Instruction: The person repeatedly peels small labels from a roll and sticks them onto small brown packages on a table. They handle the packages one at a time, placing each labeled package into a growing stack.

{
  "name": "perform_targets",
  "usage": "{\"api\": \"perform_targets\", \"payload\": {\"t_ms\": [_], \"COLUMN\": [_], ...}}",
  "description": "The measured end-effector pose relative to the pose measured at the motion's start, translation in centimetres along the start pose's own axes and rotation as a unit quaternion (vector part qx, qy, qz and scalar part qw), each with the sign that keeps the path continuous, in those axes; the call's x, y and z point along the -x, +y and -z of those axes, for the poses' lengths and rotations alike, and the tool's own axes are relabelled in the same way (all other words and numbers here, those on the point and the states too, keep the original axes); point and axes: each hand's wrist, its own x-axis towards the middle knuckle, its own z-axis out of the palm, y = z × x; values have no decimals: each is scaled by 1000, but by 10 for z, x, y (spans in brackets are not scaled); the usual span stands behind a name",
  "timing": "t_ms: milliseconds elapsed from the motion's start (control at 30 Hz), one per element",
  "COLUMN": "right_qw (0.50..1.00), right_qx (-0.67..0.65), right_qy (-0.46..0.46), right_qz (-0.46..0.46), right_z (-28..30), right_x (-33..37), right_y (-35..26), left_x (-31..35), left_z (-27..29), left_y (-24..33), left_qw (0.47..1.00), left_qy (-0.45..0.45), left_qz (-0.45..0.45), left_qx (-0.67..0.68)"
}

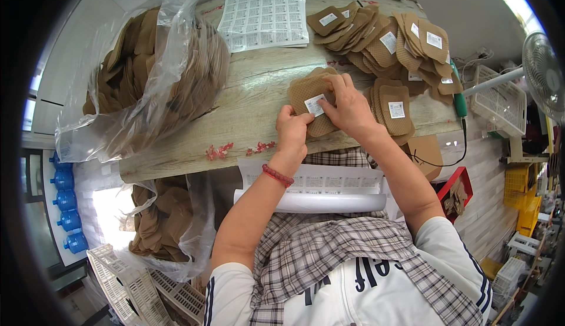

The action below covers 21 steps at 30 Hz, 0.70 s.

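Observation:
A small stack of brown textured pads (322, 127) with rounded corners lies on the table in front of me. The top pad carries a white label (314, 106). At the label's left edge my left hand (292, 127) is closed, its thumb on the label and its other fingers curled at the pad's side. My right hand (347, 105) is closed over the pad's right side; its thumb presses the label's right edge and its fingertips rest near the pad's far edge. The lower pads are partly hidden by both hands.
Labelled pads (388, 43) are heaped at the back right, beside a green-handled tool (459, 103). A clear bag (159, 84) of pads stands left. A label sheet (265, 14) lies behind. Another label sheet (335, 180) with a roll lies across my lap. A fan (542, 75) stands right.

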Motion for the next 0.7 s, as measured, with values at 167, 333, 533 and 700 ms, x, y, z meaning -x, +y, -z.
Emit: {"api": "perform_targets", "payload": {"t_ms": [167,333,533,700], "right_qw": [996,965,991,992], "right_qx": [22,81,23,36], "right_qy": [82,103,128,121], "right_qz": [8,227,30,-24], "right_z": [1,8,-3,-9], "right_x": [3,10,14,4], "right_y": [5,7,17,21], "left_x": [-1,-6,-9,0], "left_z": [-2,3,2,-2], "left_y": [-2,-10,-10,-3], "left_qw": [1000,1000,999,999], "left_qy": [-2,-7,-20,-43], "left_qz": [-8,-19,-33,-13], "left_qx": [-9,-15,-26,10]}}
